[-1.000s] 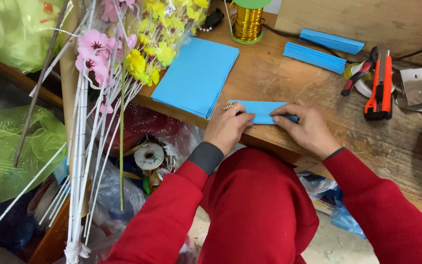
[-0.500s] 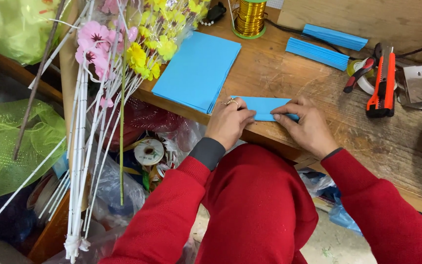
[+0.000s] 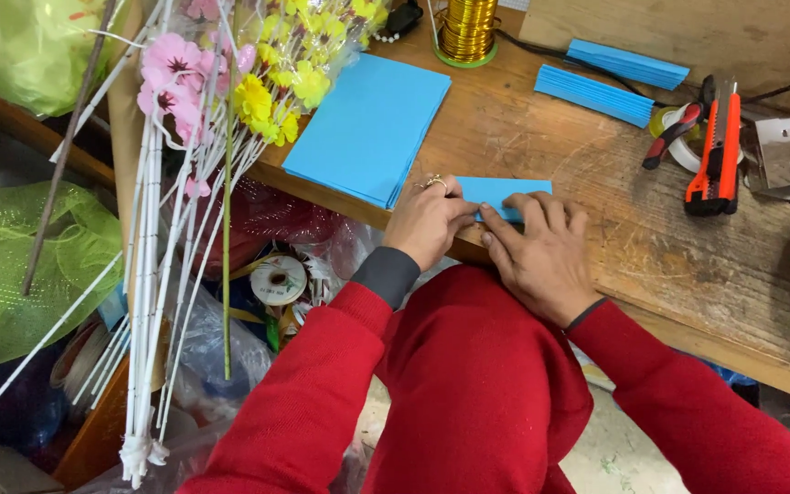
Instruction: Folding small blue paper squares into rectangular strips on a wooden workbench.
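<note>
Both my hands, left (image 3: 427, 222) and right (image 3: 534, 252), press flat, gripping nothing, on thin, light, easily creased blue paper (image 3: 505, 192) at its near edge.

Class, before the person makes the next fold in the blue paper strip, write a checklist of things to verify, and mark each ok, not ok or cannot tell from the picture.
1. Both hands on the blue strip: ok; left hand and right hand press on it.
2. Strip lies flat on the wooden table: ok for the visible part.
3. Edges lined up under the fingers: cannot tell, hidden.
4. Strip apart from the stack of blue sheets: cannot tell; they lie very close.
5. Utility knife away from the hands: ok.
6. Artificial flowers off the strip: ok.
</note>
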